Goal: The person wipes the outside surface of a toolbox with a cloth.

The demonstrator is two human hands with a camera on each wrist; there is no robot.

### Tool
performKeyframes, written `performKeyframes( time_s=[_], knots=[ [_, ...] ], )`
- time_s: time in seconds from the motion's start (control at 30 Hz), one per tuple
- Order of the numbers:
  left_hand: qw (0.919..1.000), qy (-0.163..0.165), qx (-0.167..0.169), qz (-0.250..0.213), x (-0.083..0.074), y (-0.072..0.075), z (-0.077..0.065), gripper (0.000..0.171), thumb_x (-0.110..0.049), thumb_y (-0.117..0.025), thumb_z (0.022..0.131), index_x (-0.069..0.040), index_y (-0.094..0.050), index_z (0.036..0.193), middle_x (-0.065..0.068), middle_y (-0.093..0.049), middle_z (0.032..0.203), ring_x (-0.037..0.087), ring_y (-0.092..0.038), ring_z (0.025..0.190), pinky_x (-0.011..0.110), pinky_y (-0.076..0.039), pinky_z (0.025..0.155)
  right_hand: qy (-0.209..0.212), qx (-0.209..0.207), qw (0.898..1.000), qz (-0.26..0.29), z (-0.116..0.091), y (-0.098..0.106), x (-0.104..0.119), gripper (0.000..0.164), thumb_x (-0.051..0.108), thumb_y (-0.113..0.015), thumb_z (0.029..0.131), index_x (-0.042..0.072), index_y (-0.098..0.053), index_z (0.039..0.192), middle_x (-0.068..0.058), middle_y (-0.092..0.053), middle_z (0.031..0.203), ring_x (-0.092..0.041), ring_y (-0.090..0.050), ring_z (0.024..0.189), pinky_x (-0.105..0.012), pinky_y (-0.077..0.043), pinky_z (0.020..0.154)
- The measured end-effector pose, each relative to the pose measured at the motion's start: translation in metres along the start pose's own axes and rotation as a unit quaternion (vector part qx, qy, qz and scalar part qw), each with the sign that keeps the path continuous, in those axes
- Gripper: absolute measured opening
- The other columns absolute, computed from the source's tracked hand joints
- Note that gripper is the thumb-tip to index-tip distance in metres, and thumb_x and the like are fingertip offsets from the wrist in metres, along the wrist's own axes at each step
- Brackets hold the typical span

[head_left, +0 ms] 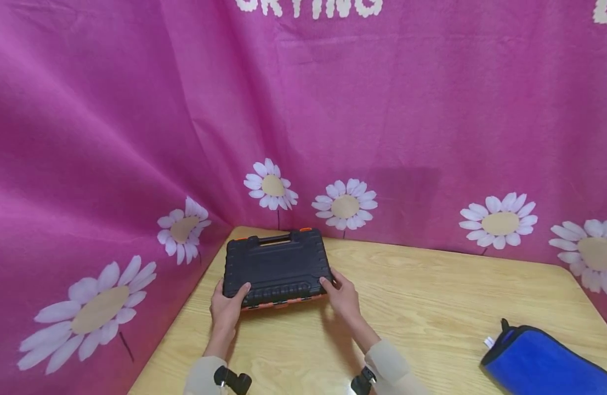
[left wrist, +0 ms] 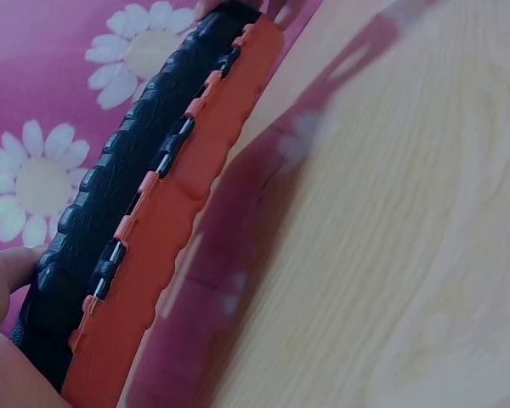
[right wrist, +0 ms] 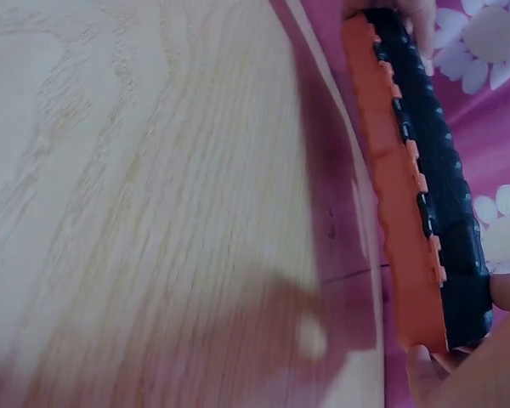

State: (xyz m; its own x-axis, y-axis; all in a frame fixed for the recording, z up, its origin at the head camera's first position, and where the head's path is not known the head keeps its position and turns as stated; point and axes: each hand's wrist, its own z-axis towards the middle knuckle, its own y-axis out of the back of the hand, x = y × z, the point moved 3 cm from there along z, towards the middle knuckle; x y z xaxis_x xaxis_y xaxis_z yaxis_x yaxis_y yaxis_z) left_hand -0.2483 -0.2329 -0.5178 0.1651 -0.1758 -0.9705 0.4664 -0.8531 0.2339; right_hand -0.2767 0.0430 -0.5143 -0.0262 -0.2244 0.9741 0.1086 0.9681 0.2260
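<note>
Both hands grip a black and orange plastic carrying case [head_left: 278, 266] by its near corners, its handle and orange latches facing away. My left hand [head_left: 226, 310] holds the near left corner, thumb on the black lid. At the near right corner my right hand [head_left: 344, 296] has its thumb on top and its fingers around the side. In the left wrist view the hinged edge of the case [left wrist: 174, 191] shows, black above and orange below. The right wrist view shows the same hinge side of the case [right wrist: 408, 187], tilted, with the right thumb on the black half.
A blue zip pouch [head_left: 550, 359] with black trim lies at the right front of the wooden table [head_left: 421, 307]. Behind and to the left hangs a magenta cloth [head_left: 382, 109] with white daisies, close to the table's far edge.
</note>
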Motion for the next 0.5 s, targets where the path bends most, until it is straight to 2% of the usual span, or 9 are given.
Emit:
performKeyframes(
  time_s=[0.27, 0.5],
  knots=[
    [0.9997, -0.009, 0.017, -0.013, -0.006, -0.007, -0.01, 0.083, -0.024, -0.074, 0.091, 0.004, -0.028, 0.154, 0.028, -0.032, 0.155, 0.041, -0.027, 0.143, 0.051, -0.025, 0.116, -0.005, -0.009, 1.0, 0.013, -0.006, 0.017, 0.005, 0.053, 0.019, -0.065, 0.098, -0.002, -0.049, 0.145, -0.023, -0.053, 0.14, -0.037, -0.052, 0.127, -0.045, -0.045, 0.103],
    [0.9991, -0.013, 0.038, -0.015, -0.018, -0.01, -0.021, 0.085, -0.03, -0.074, 0.091, -0.002, -0.028, 0.157, 0.025, -0.028, 0.157, 0.039, -0.023, 0.146, 0.051, -0.023, 0.117, -0.013, -0.019, 0.999, 0.028, -0.017, 0.034, 0.009, 0.054, 0.018, -0.065, 0.099, -0.001, -0.048, 0.146, -0.022, -0.05, 0.144, -0.036, -0.049, 0.131, -0.044, -0.045, 0.102]
  ],
)
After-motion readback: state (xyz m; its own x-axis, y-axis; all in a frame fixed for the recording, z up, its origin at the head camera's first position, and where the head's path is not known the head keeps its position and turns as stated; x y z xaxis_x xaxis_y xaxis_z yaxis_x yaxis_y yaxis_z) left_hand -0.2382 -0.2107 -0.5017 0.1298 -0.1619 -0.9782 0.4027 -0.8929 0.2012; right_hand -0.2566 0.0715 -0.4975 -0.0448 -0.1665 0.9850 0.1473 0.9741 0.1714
